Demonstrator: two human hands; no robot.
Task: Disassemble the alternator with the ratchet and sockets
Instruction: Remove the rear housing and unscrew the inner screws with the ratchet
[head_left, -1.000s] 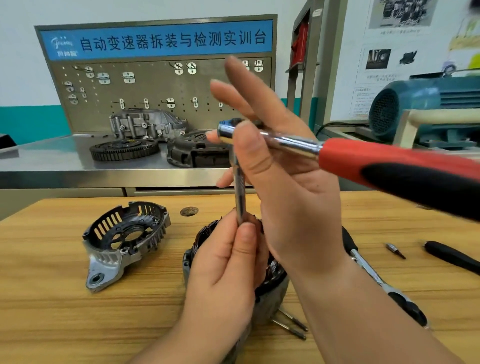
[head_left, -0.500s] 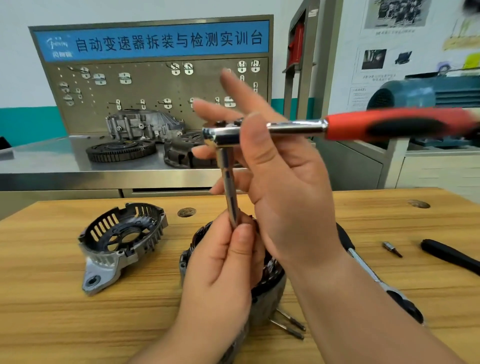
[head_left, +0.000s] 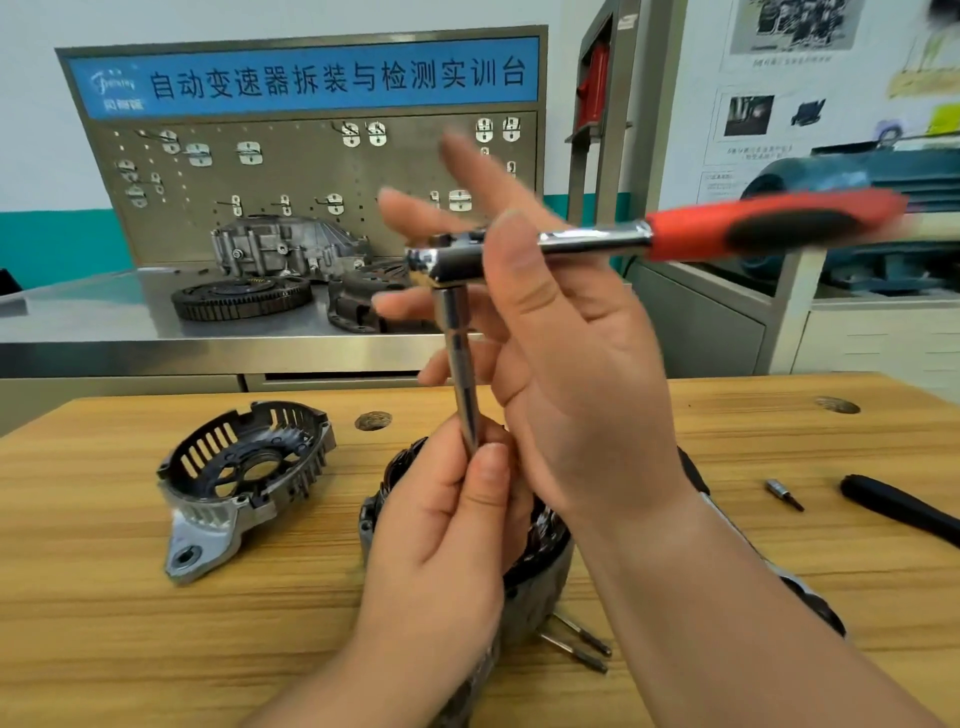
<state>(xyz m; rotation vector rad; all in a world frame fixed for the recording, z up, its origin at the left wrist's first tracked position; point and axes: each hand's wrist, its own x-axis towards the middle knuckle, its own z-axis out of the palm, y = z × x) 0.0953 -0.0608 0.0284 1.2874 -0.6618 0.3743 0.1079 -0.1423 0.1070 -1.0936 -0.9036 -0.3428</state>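
The alternator body (head_left: 540, 566) stands on the wooden tabletop (head_left: 104, 649), largely hidden behind both hands, with its dark windings showing at the rim.

Directly above it the left hand (head_left: 447, 525) pinches the lower end of a slim chrome extension bar (head_left: 460, 358) between thumb and fingers. The bar rises nearly upright, leaning slightly left, into the head of the ratchet (head_left: 571, 244).

The right hand (head_left: 566, 353), above the alternator body and just right of the bar, grips the ratchet near its head, thumb laid over the chrome neck and the other fingers spread behind it. They are blurred. The ratchet's red and black handle reaches out to the right, roughly level.

To the left of the alternator body, apart from it, lies the removed end cover (head_left: 244, 478), slotted rim up and mounting ear toward the viewer.

Just in front of the body, at its right foot, two long bolts (head_left: 576, 642) lie on the wood.

Well to its right lie a small bit (head_left: 784, 493) and, beyond that, a black handle (head_left: 898, 509).

Far behind the alternator body, a steel bench carries a toothed ring gear (head_left: 241, 296) and a cast housing (head_left: 285, 249) below a pegboard.
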